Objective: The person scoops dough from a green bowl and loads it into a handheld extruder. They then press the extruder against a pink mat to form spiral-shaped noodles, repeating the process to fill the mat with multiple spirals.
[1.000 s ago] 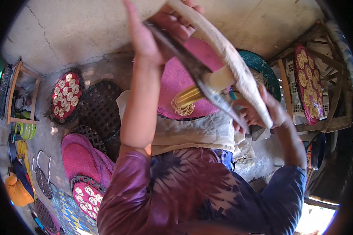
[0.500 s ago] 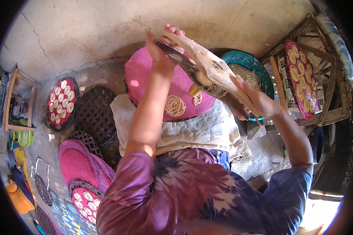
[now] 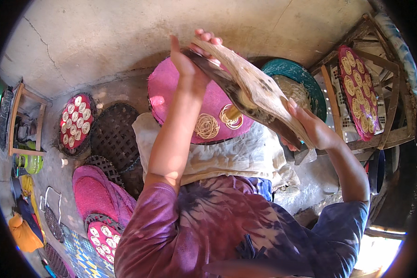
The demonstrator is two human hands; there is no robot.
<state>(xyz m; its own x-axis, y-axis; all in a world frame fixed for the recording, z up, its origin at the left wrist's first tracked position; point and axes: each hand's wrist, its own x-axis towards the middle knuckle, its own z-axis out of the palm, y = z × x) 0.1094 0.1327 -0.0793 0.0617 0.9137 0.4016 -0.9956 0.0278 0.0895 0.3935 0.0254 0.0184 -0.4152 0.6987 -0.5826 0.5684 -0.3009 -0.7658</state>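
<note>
The left hand (image 3: 188, 65) is closed on the upper end of a wooden press (image 3: 259, 87), its fingers over the pale upper bar and its thumb standing free. The right hand (image 3: 314, 128) is clamped on the lower right end, its fingertips showing below the dark lower bar. The hands are well apart, with the press slanting between them over a pink tray (image 3: 171, 88).

A golden tube (image 3: 234, 112) points down from beneath the bars. Under it a loose ring of noodle (image 3: 225, 121) lies on the tray, just beside a fuller noodle coil (image 3: 207, 126). A pale cloth (image 3: 217, 160) covers the lap at the tray's near edge.

To the right stands a teal basin (image 3: 319, 92) with a pale mass (image 3: 295, 92) inside; beyond it, a coil-covered tray (image 3: 359, 92) leans on a wooden frame (image 3: 393, 111).

To the left lie a round tray of coils (image 3: 75, 121), a dark woven tray (image 3: 113, 134), pink cloths (image 3: 95, 187) and another coil tray (image 3: 104, 238).
</note>
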